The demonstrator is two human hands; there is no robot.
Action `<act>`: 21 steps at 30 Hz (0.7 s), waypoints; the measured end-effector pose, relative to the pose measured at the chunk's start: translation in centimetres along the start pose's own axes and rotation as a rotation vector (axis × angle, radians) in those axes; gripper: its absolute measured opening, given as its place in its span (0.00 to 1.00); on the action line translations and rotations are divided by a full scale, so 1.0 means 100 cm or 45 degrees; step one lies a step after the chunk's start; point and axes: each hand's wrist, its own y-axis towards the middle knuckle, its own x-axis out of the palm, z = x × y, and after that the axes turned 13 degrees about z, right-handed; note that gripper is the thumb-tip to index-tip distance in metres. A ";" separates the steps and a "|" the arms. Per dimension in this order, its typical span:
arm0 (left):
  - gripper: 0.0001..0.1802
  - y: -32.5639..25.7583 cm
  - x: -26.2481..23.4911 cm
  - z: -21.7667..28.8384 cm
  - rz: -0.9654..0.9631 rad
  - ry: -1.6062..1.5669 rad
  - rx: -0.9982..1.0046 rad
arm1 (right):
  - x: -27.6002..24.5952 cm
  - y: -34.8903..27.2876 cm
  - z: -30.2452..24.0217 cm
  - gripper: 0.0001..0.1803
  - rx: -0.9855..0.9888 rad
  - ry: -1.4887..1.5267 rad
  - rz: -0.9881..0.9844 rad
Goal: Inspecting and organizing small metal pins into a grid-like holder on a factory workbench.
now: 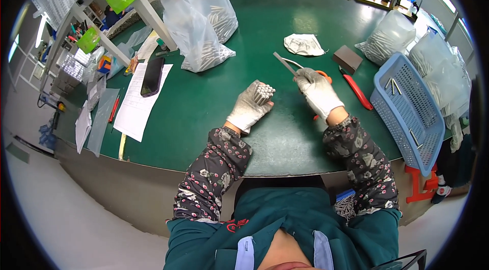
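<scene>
My left hand (248,108), in a whitish work glove with bare fingertips, is closed around a bundle of short metal rods (264,92), their ends facing up. To its right, my gloved right hand (320,92) pinches a flat grey strip (283,63), like a flat file; its far end points up and left toward the rods but stays apart from them. A thin white curved piece beside the strip is too unclear to name. Partly hidden behind the right hand is an orange handle (324,76). A crumpled white cloth (304,45) lies beyond that hand.
On the right are a brown block (348,59), a red-handled tool (357,91) and a blue basket (407,112) with a few rods. Bags of rods (209,56) stand at the back left and right. A phone (152,77) rests on papers (137,112) at left.
</scene>
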 end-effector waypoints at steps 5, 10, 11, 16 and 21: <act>0.22 -0.008 0.001 -0.001 -0.022 -0.019 0.118 | 0.005 -0.038 -0.008 0.15 0.290 0.425 -0.215; 0.22 -0.011 0.004 0.003 -0.046 0.052 0.132 | 0.015 -0.066 0.008 0.22 -0.154 0.075 -0.012; 0.22 -0.010 0.004 0.002 -0.051 0.052 0.131 | 0.018 -0.067 0.012 0.22 -0.227 0.073 0.041; 0.25 -0.004 -0.001 -0.012 -0.046 0.079 0.184 | 0.021 -0.078 -0.002 0.20 -0.123 0.173 0.034; 0.25 0.004 -0.005 -0.025 -0.007 0.210 0.267 | 0.037 -0.070 -0.001 0.16 -0.065 0.203 0.069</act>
